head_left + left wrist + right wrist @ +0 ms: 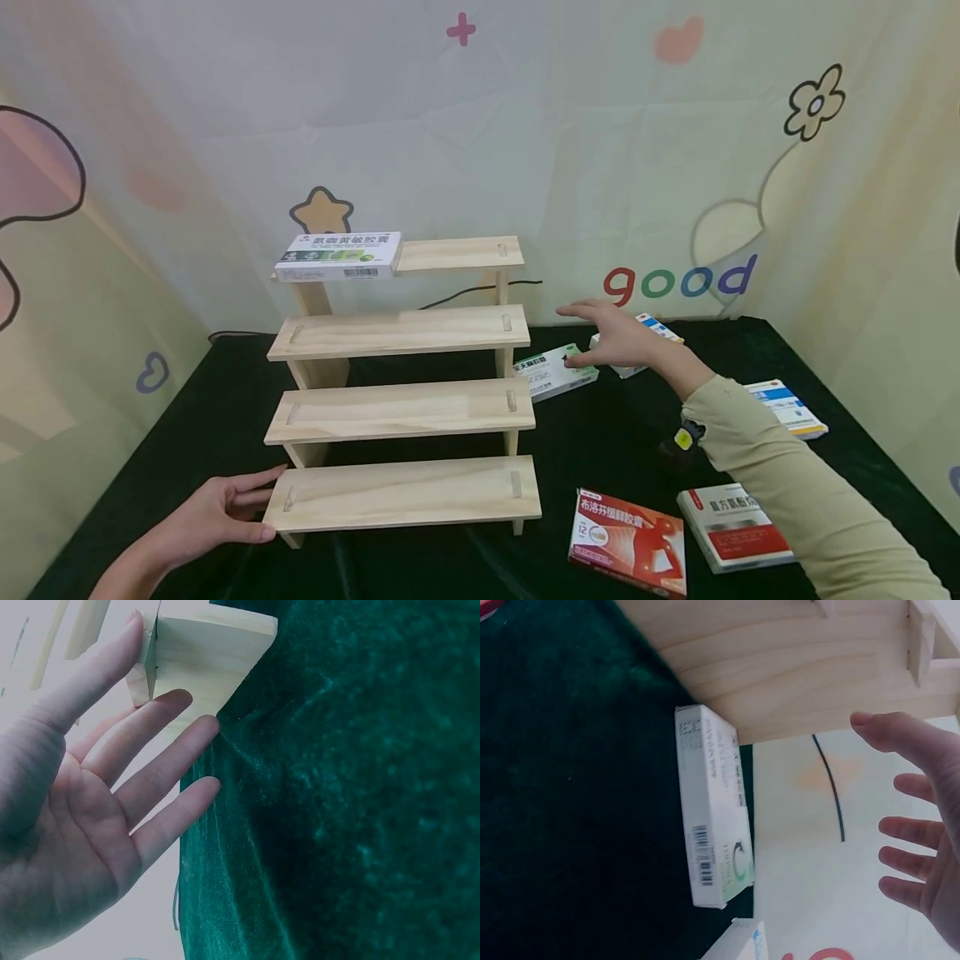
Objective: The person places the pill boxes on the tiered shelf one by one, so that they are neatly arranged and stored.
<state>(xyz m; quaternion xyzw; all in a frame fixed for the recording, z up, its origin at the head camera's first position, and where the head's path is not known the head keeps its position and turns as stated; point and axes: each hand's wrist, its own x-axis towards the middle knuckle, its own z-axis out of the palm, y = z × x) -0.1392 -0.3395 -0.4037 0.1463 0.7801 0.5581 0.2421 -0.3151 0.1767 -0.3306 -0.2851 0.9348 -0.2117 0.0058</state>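
Observation:
A stepped wooden display rack (405,496) with four tiers stands on the dark green cloth. My left hand (206,517) holds the left end of its lowest shelf, thumb at the front corner and forefinger at the back; the other fingers extend beside the wood (202,664). A white-and-green medicine box (382,254) lies on the left of the top tier. Right of the rack, my right hand (618,337) is held out with fingers spread and nothing in them. Below it lies another white-and-green medicine box (712,810), close against the rack's side.
A blue-and-white box (660,327) lies partly behind my right hand, and another (787,408) sits beyond the sleeve. Near the front right are a red box (628,542) and a white-and-red box (738,529). A printed curtain (480,150) hangs behind, with a thin black cable (480,288) before it.

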